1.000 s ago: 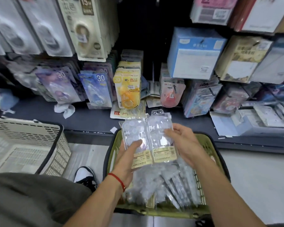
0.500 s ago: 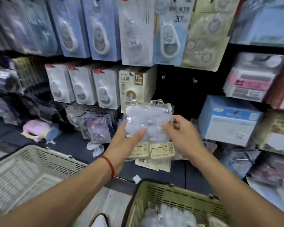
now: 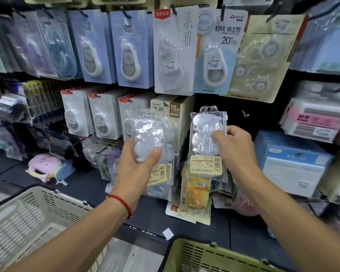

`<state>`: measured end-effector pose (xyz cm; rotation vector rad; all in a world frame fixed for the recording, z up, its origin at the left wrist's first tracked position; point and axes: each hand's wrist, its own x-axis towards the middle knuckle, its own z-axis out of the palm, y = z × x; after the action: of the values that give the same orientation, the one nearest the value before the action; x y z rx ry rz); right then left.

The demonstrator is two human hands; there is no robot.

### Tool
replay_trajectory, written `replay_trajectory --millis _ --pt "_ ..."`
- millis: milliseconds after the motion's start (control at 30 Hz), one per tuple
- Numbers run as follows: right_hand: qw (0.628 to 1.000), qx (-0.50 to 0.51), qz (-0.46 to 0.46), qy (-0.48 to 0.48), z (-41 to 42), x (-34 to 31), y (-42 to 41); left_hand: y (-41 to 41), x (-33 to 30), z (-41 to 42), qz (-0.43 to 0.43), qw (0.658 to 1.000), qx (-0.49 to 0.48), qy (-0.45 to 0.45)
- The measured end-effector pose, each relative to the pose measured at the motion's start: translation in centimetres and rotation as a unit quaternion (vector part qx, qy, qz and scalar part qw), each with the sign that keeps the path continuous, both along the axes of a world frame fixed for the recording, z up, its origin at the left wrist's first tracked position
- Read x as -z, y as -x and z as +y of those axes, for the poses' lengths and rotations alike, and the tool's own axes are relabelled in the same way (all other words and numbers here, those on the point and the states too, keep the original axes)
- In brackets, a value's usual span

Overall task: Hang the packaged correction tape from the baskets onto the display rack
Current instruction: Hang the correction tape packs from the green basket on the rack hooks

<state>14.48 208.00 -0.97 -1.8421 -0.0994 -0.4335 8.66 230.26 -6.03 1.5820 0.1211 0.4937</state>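
My left hand [image 3: 137,163] grips a small stack of clear correction tape packs [image 3: 155,134] in front of the display rack. My right hand [image 3: 235,152] pinches a single clear pack [image 3: 205,142] by its right edge, held upright with its hang hole at the top. That pack sits just left of a bare black hook [image 3: 244,114] on the dark rack panel [image 3: 263,114]. The green basket [image 3: 202,256] lies at the bottom edge, its contents mostly out of view.
Rows of hung correction tape packs [image 3: 130,55] fill the rack above and to the left. Boxed goods [image 3: 290,165] stand on the right. A white basket [image 3: 28,222] sits at lower left. Loose packs [image 3: 194,195] lie on the dark shelf ledge.
Both hands rose from the green basket to the rack. The packs, held together before, are split now: the right hand carries one pack to the right, the left keeps the others.
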Motion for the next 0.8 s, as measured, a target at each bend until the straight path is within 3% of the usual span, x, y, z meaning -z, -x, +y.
replay_trajectory --millis 333,633,700,800 --pt "0.999 -0.038 -0.016 -0.004 0.1 -0.2 0.0 -0.1 -1.2 -0.2 -0.004 0.999 -0.011 0.043" --pt "0.999 -0.007 0.001 0.042 -0.2 0.6 -0.7 -0.4 -1.6 -1.3 -0.012 0.998 -0.032 0.044" --pt "0.997 0.0 0.023 0.079 -0.2 0.5 -0.7 -0.3 -1.7 -1.5 -0.009 0.998 -0.034 0.047" --pt "0.974 0.062 0.018 0.218 -0.4 0.8 -0.5 -0.2 -1.9 -1.7 -0.008 0.998 -0.03 0.054"
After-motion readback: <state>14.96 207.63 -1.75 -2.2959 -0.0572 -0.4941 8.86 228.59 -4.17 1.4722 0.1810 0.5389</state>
